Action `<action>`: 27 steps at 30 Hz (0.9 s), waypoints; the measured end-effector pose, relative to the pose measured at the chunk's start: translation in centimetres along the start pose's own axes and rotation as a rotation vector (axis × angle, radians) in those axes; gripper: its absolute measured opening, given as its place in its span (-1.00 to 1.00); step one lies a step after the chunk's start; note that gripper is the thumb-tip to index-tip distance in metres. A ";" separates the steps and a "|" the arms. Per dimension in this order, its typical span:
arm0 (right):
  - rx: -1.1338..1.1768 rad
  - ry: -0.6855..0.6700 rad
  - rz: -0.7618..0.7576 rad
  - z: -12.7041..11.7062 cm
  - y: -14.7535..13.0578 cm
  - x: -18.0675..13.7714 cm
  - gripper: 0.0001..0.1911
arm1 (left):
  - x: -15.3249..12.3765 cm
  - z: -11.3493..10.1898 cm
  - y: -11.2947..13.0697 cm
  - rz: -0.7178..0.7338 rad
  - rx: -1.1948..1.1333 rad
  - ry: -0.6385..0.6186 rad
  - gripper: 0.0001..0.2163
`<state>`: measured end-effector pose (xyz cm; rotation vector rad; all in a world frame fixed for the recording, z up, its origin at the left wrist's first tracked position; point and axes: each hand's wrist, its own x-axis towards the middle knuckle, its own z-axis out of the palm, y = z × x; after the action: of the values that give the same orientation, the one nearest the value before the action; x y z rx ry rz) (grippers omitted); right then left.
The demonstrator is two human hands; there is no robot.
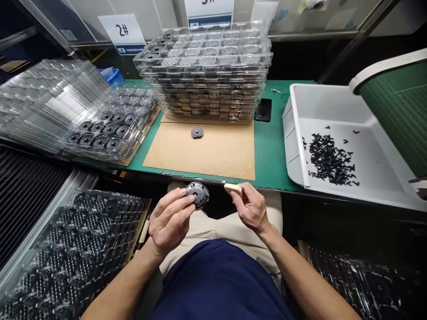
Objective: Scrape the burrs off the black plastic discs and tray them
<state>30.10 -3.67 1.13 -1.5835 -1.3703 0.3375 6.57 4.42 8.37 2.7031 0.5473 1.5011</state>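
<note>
My left hand (171, 220) grips a dark grey rounded plastic cover (199, 194) by its left edge, with its moulded inner side facing up. In my right hand (251, 206) is a small cream-coloured block (233, 189), pinched between thumb and fingers. Both hands are in front of the table edge, above my lap, and the block is apart from the cover. A similar dark grey cover (197, 132) lies on the brown cardboard sheet (200, 153) beyond my hands.
Stacked clear trays (203, 71) stand at the back. On the left, another tray stack (123, 149) holds several dark covers. A white bin (296, 133) with many small black pieces (330, 160) is on the right. More trays (76, 249) sit low at left.
</note>
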 end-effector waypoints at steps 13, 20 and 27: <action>0.148 -0.152 -0.374 -0.6 -3.8 0.1 -0.74 | -1.1 0.8 1.7 -0.354 -0.248 0.041 -0.61; 0.416 -0.197 -0.114 -0.7 -6.3 1.0 -0.90 | -0.7 1.6 3.9 -1.128 -0.702 -0.007 -0.75; 0.962 -0.390 0.495 -0.2 -6.8 1.8 -0.66 | -1.2 1.9 2.7 -1.183 -1.304 -0.123 -0.33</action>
<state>26.75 -2.99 7.26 -1.0112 -0.8163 1.4262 8.41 1.83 6.81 1.0538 0.6198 0.7793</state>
